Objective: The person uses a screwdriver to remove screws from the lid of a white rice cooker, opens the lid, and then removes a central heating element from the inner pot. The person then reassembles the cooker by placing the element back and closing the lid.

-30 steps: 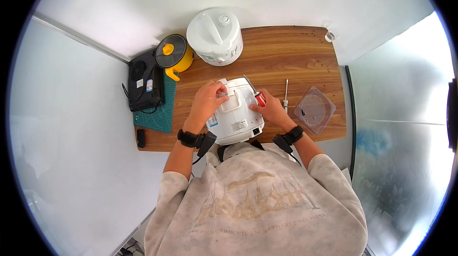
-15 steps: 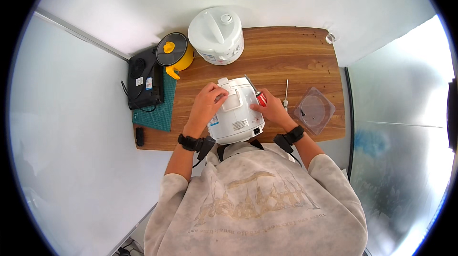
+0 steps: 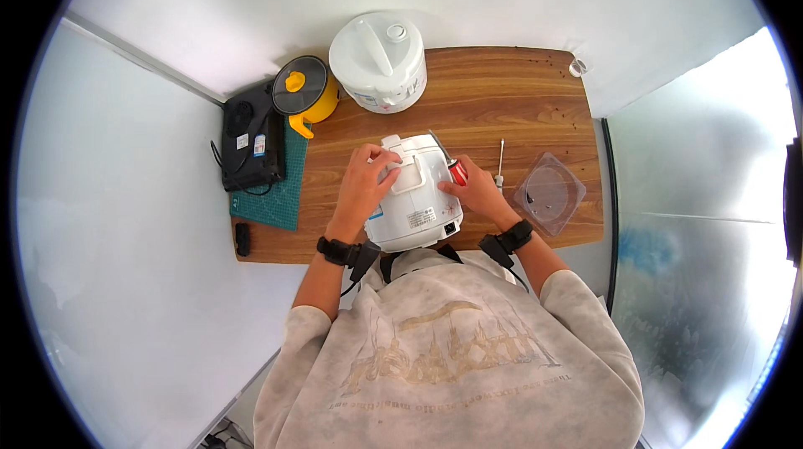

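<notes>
A white rice cooker (image 3: pixel 424 227) lies on its side at the table's near edge, its label and power socket facing up toward me. My left hand (image 3: pixel 365 181) is at its upper left, thumb and fingers curved together beside the carry handle (image 3: pixel 410 189); whatever lies between the fingertips is too small to make out. In my right hand (image 3: pixel 478 188) is a red-handled screwdriver (image 3: pixel 457 173), its shaft pointing up and to the left along the cooker's right side. The thumb of that hand rests on the cooker's white shell.
A second screwdriver (image 3: pixel 500 160) and a clear plastic tray (image 3: pixel 562 184) with small dark bits lie to the right. Behind stands a white lidded container (image 3: pixel 376 72), beside a yellow pot (image 3: pixel 316 108). A black appliance (image 3: pixel 251 156) sits on a green cutting mat (image 3: pixel 280 208).
My left hand has shifted slightly, with the thumb and fingers spreading a little at the carry handle. The right hand and screwdriver stay nearly where they were.
</notes>
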### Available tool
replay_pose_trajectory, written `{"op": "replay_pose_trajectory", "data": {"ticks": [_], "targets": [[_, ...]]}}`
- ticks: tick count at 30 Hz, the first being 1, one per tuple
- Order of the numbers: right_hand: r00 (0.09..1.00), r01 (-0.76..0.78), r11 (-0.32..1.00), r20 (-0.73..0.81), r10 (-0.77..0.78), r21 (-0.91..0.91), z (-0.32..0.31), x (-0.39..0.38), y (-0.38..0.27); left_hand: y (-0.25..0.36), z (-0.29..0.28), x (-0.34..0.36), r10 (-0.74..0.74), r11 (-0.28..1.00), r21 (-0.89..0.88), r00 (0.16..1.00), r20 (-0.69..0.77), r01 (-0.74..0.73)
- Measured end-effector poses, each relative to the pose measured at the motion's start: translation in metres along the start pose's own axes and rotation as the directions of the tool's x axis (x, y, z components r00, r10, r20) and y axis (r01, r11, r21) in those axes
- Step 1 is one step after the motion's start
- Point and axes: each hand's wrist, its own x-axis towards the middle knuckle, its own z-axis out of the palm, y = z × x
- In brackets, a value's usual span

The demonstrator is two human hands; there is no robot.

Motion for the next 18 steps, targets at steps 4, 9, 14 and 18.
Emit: {"op": "replay_pose_trajectory", "data": {"ticks": [4, 9, 14, 18], "targets": [[1.0, -0.004, 1.0, 0.006, 0.004, 0.005, 0.0006, 0.0007, 0.001, -0.0094, 0.0081, -0.0045, 0.098, 0.995, 0.04, 0.992, -0.08, -0.095], [1.0, -0.002, 1.0, -0.005, 0.001, -0.009, 0.0002, 0.0004, -0.0012, -0.004, 0.0046, -0.0035, 0.078, 0.996, -0.025, 0.994, -0.075, -0.08], [0.999, -0.032, 0.999, -0.001, 0.032, -0.025, -0.0012, -0.001, -0.0062, -0.0053, 0.0048, -0.0062, 0.068, 0.997, -0.036, 0.993, -0.094, -0.072], [0.988, 0.118, 0.99, -0.086, -0.125, -0.079, 0.0012, -0.003, 0.0006, -0.0045, 0.0041, -0.0061, 0.059, 0.997, -0.039, 0.993, -0.099, -0.063]]}}
